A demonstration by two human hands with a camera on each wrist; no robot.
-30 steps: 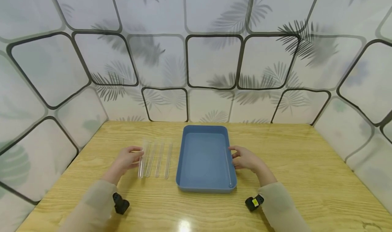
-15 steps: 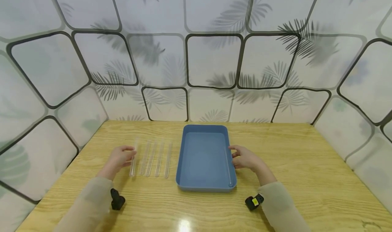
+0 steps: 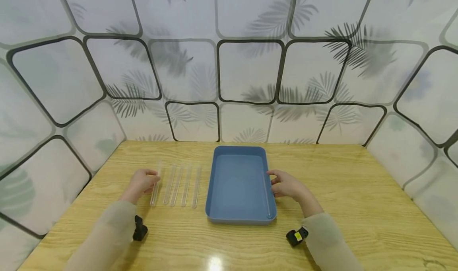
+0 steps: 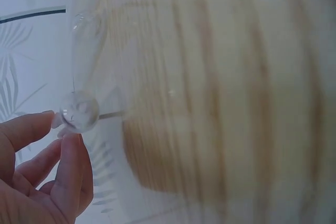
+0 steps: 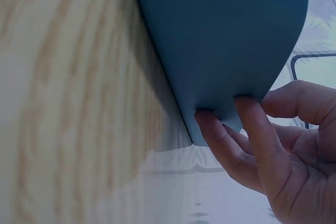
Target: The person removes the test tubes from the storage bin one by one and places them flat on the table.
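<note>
My left hand point(image 3: 140, 184) pinches a clear glass test tube point(image 3: 154, 195) between thumb and fingertips, at the left end of a row of such tubes. In the left wrist view the fingers point(image 4: 31, 129) are right at the held tube's round end point(image 4: 80, 111). Several more test tubes point(image 3: 185, 189) lie side by side on the table, between that hand and a blue tray point(image 3: 237, 219). My right hand point(image 3: 286, 184) grips the tray's right side, fingertips point(image 5: 244, 103) against the outer wall. Inside the tray, along its right wall, lies one clear tube point(image 3: 266, 197).
The wooden table point(image 3: 340, 175) backs onto a patterned curtain point(image 3: 250, 72), which also stands at both sides. A small black camera point(image 3: 140, 228) sits at the left wrist, and another camera point(image 3: 297, 236) at the right.
My left hand has moved left with a test tube, so a gap now separates it from the row. My right hand and the tray have stayed put.
</note>
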